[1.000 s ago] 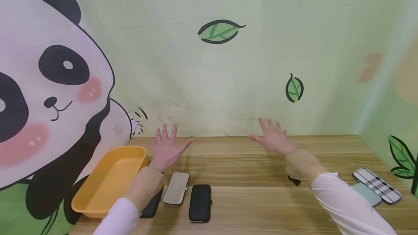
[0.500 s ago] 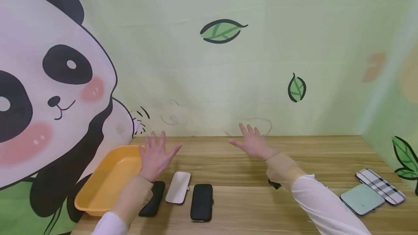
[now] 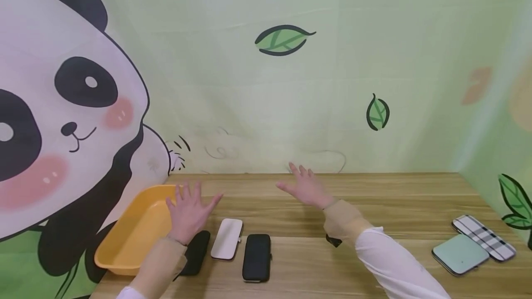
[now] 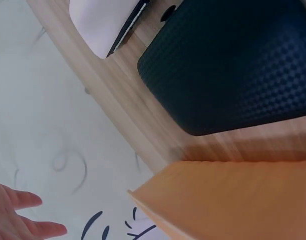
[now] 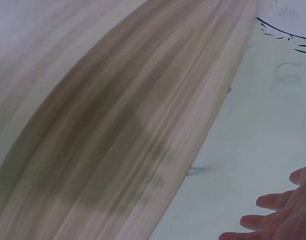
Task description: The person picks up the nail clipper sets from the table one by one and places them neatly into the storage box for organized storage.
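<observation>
My left hand hovers with spread fingers near the right rim of an orange plastic basin and holds nothing. Just below it lies a dark textured case, partly hidden by my forearm in the head view. Beside that case are a whitish case and a black case, each flat, with rounded corners and a small clasp. My right hand is raised over the table's far middle, its fingers extended and touching nothing. Only fingertips of each hand show in the wrist views.
At the right of the wooden table lie a mint green case and a plaid case, overlapping. A panda-printed backdrop rises behind the table's far edge. A small black wrist item hangs beneath my right wrist.
Both hands have moved left and a little nearer, fingers still spread. The mint case, partly covered before by my right sleeve, now shows fully. The cases and basin stay in place.
</observation>
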`<state>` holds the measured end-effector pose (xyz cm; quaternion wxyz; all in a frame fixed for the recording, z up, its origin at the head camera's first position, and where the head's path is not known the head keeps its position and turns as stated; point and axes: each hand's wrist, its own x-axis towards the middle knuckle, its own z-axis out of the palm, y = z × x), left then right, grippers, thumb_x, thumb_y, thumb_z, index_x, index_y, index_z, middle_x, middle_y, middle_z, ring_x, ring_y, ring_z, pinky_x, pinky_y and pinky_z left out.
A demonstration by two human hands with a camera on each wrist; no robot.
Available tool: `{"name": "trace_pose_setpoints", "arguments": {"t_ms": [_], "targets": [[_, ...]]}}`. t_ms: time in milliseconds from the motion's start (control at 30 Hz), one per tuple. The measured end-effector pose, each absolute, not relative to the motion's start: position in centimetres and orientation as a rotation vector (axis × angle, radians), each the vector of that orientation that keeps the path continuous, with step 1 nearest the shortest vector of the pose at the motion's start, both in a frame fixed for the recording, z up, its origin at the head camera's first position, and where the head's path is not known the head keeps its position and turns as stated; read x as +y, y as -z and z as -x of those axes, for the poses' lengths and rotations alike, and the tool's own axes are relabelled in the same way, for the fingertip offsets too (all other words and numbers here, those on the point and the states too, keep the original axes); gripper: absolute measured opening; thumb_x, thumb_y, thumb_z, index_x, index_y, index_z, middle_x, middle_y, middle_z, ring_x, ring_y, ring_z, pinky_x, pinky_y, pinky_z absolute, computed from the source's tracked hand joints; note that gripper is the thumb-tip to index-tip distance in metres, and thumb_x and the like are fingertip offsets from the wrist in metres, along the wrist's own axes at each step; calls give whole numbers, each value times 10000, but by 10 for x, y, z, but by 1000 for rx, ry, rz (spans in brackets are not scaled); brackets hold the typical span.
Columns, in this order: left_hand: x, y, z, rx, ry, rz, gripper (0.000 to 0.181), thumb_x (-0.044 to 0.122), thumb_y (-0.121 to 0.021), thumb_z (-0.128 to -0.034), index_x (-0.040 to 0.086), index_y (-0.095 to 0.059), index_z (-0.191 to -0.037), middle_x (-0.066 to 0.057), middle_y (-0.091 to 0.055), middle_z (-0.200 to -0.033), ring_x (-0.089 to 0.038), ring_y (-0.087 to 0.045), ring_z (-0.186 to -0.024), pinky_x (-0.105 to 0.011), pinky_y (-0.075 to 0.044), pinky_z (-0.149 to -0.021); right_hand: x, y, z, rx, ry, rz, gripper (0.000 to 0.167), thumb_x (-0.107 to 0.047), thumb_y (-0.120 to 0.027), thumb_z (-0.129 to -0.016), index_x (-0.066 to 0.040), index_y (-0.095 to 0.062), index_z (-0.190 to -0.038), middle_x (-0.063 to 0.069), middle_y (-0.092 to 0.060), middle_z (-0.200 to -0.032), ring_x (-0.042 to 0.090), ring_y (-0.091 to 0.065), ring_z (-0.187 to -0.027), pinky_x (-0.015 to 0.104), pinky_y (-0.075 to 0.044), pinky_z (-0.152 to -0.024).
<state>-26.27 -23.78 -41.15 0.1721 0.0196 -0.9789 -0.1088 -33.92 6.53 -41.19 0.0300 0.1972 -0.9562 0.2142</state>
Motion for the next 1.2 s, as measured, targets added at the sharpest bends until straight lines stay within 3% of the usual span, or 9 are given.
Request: {"name": "trace_pose_setpoints", "arguments": {"t_ms": [267,533,733,867,1067,1200], "targets": [[-244,419,253,-2804,387,-122,850,637,-349,-857,-75,-336,-1320,-354,-204,-1336,-517,-133,-1211,-697,-59,-872,44,419,335,-2907,-909,-643,804,-566,-410,-881,-26,-170,-1425,241,-245,-1397,396,-231,-1254,491,-203,-986],[-255,421,246,-2754,519,-100,592,365,-445,-918,-130,-353,-1228,-368,-188,-1290,-556,-121,-1174,-620,-118,-923,20,424,329,-2806,-1226,-617,810,-513,-465,-884,10,-148,-1416,252,-248,-1390,372,-256,-1249,459,-229,-986],[-262,420,238,-2728,488,-176,564,360,-455,-916,-142,-383,-1163,-380,-255,-1226,-559,-176,-1140,-631,-187,-882,5,429,321,-2802,-1379,-610,887,-574,-439,-864,56,-121,-1401,271,-189,-1404,368,-201,-1271,440,-197,-1002],[-267,419,234,-2694,468,-281,535,359,-446,-921,-145,-404,-1097,-358,-315,-1145,-529,-231,-1098,-626,-249,-824,-3,429,316,-2778,-1528,-574,912,-587,-430,-860,77,-104,-1393,284,-247,-1375,377,-247,-1251,451,-228,-988],[-277,418,225,-2629,496,-368,509,333,-427,-930,-163,-396,-1042,-355,-340,-1042,-524,-283,-1016,-609,-256,-791,-13,429,312,-2772,-1718,-486,910,-586,-403,-872,109,-104,-1379,296,-316,-1331,393,-326,-1203,466,-285,-953],[-286,417,215,-2604,533,-446,511,323,-405,-937,-177,-373,-1038,-372,-324,-1025,-544,-258,-1041,-611,-224,-813,-19,432,310,-2757,-1810,-425,866,-568,-371,-895,129,-157,-1362,299,-298,-1341,398,-301,-1217,474,-260,-966]]}}
